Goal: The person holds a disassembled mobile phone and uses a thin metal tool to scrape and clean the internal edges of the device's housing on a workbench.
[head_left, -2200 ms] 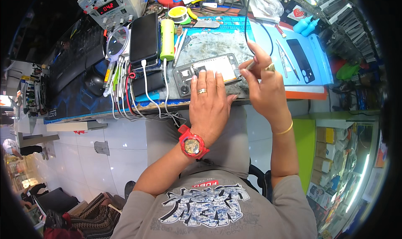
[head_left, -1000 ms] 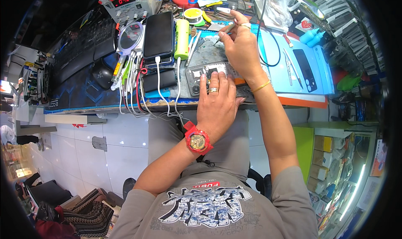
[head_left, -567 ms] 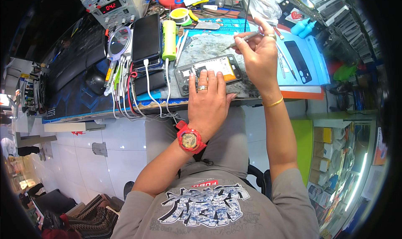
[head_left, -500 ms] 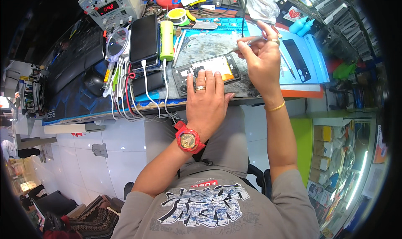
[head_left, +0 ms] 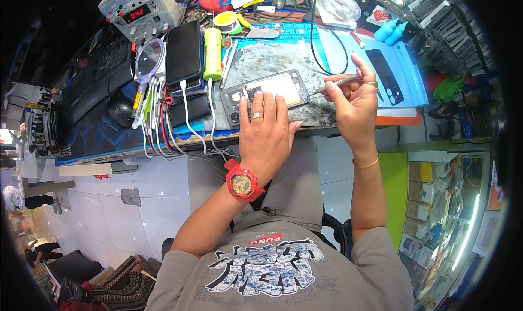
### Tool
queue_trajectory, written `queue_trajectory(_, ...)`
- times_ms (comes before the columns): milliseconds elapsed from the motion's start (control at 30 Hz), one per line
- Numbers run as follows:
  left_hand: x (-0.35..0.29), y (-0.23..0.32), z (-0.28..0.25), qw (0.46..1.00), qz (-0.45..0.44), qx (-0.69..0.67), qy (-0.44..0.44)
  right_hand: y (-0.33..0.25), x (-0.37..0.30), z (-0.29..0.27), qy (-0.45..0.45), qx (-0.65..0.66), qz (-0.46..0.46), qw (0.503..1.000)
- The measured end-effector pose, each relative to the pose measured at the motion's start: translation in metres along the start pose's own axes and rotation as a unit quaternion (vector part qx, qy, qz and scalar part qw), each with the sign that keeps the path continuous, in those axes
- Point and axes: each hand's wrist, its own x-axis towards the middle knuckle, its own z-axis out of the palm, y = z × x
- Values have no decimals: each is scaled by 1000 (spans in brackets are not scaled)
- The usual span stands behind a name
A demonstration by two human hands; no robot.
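On the grey work mat lies an opened smartphone point(head_left: 261, 95), back off, with its inner parts and a pale battery area showing. My left hand point(head_left: 266, 128) rests flat across the phone's near edge, fingers stretched out. In a pinch, my right hand point(head_left: 354, 106) holds a slim pen-like tool point(head_left: 340, 81) with a grey handle and a thin pointed tip. That tip is at the phone's right end, near its corner; whether it touches cannot be made out. Beyond the tool hangs a black cable point(head_left: 313, 38) in a loop; any link to the tool is unclear.
Left of the mat stand a black phone point(head_left: 184, 52), a green cylindrical device point(head_left: 213, 55), a round magnifier point(head_left: 149, 59) and white cables point(head_left: 188, 109). A power supply point(head_left: 139, 14) is behind them. On the right lie a blue tray point(head_left: 411, 71) with a dark panel point(head_left: 384, 76) and blue bottles point(head_left: 389, 32).
My right hand has moved right and toward me, bringing the tool's tip down to the phone's right end. The phone has shifted slightly left under my left hand. The cable now hangs in a loop.
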Motion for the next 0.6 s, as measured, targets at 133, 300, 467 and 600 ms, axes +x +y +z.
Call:
queue_trajectory(133,1,0,-1,1000,0,-1,5,2,2,2,8,1,-8,1000)
queue_trajectory(300,23,1,-15,997,-6,-72,20,-4,1,-1,17,-3,-15,1000)
queue_trajectory(467,54,3,-3,990,13,-137,44,-4,-3,-4,22,17,-13,1000)
queue_trajectory(600,64,2,1,990,-2,-141,10,-3,-7,-10,29,26,-14,999)
